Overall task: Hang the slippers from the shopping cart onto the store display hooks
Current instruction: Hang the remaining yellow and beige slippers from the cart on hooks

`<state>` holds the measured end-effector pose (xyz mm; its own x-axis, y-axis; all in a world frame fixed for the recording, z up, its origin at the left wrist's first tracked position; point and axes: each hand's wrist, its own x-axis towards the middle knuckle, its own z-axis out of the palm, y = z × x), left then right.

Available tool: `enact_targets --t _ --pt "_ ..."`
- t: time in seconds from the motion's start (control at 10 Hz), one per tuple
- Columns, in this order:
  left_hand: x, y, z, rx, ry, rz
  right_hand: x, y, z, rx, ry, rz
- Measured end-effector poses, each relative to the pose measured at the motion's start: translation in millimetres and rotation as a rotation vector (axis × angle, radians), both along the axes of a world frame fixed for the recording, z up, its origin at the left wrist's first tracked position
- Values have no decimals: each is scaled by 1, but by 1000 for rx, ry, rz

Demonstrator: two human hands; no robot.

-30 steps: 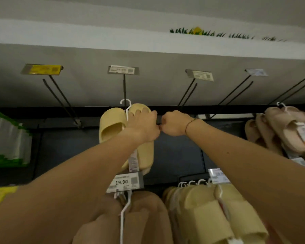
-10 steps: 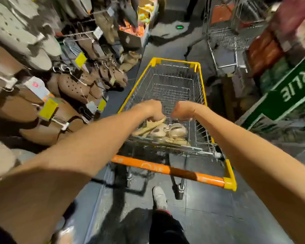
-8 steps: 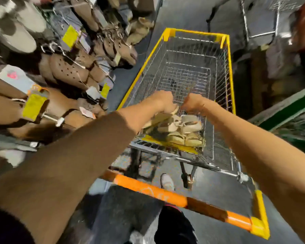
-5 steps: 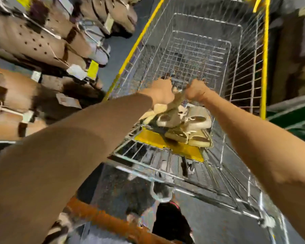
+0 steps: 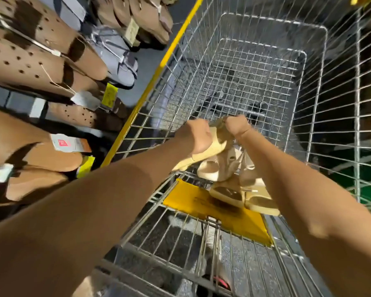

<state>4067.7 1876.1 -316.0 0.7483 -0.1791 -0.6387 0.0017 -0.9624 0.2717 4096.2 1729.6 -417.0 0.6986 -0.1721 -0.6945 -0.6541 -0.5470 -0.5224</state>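
Your left hand [image 5: 196, 136] sits near frame centre, inside the shopping cart [image 5: 266, 67], fingers curled around a pale yellow slipper [image 5: 204, 154]. The slipper's body angles down toward 7 o'clock from the hand, its lower end just above the cart's near wire edge.

Your right hand [image 5: 237, 126] is just beside the left, at 3 o'clock of it, fist closed. It pinches the top of the same slipper bundle, at a beige strap or hanger part; blur prevents telling which.

Remaining slippers [image 5: 229, 185] lie in a heap at 5 o'clock of the hands, on the cart's wire floor and partly on a yellow panel [image 5: 212, 211]. Cream and pale yellow pairs, open sides up. Your right forearm covers the heap's right side.

The cart's yellow rim [image 5: 154, 76] runs from 12 o'clock down toward 8 o'clock.

Store display [image 5: 41, 61] fills the 9 to 11 o'clock region: brown perforated slippers hanging in rows, a grey pair [image 5: 118, 54] toward 11 o'clock. A white-and-orange tag [image 5: 70, 143] and yellow price tags [image 5: 109, 94] hang among them.

A shoe [image 5: 219, 281] shows through the cart's wire at 6 o'clock, on the floor.
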Motion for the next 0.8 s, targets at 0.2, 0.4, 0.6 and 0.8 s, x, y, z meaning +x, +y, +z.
enact_targets --t 0.2,0.4,0.6,0.8 --pt "-13 15 18 -63 -8 85 -15 25 11 263 -124 -339" --pt "-44 26 67 -64 -197 83 -51 49 104 142 -590 -42" --pt "-81 31 159 -90 -375 118 -79 29 218 124 -835 71" --pt "-135 38 276 -226 -586 67 -121 16 360 -242 -953 134"
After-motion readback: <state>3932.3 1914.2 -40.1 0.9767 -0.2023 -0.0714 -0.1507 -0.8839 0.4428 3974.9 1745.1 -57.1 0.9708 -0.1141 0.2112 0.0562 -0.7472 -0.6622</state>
